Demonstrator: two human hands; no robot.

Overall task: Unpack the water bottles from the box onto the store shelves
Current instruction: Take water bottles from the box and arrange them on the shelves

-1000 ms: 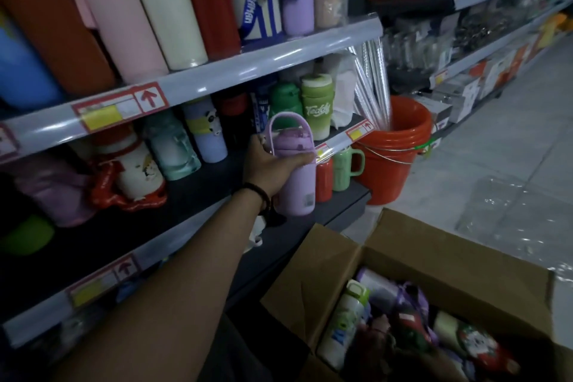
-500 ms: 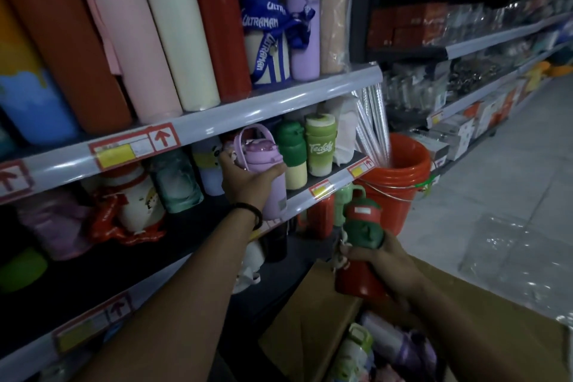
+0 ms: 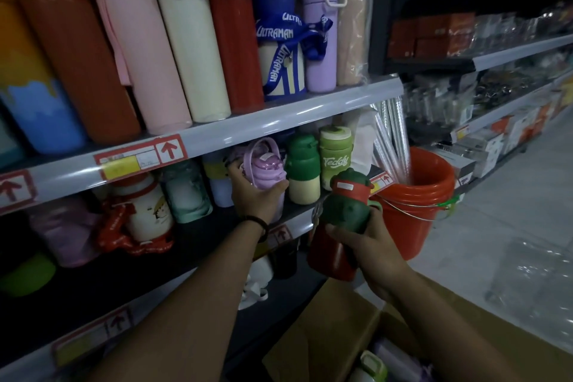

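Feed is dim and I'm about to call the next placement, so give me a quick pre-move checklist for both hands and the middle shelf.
1. Left hand grip on purple bottle: ok, fingers wrap it.
2. Purple bottle seated on middle shelf: cannot tell, hand hides its base.
3. Right hand grip on red and green bottle: ok, held in the air in front of the shelf edge.
4. Free slot for it on the shelf: cannot tell, the front row right of the purple bottle looks full.
5. More stock in box: ok, bottles visible inside.
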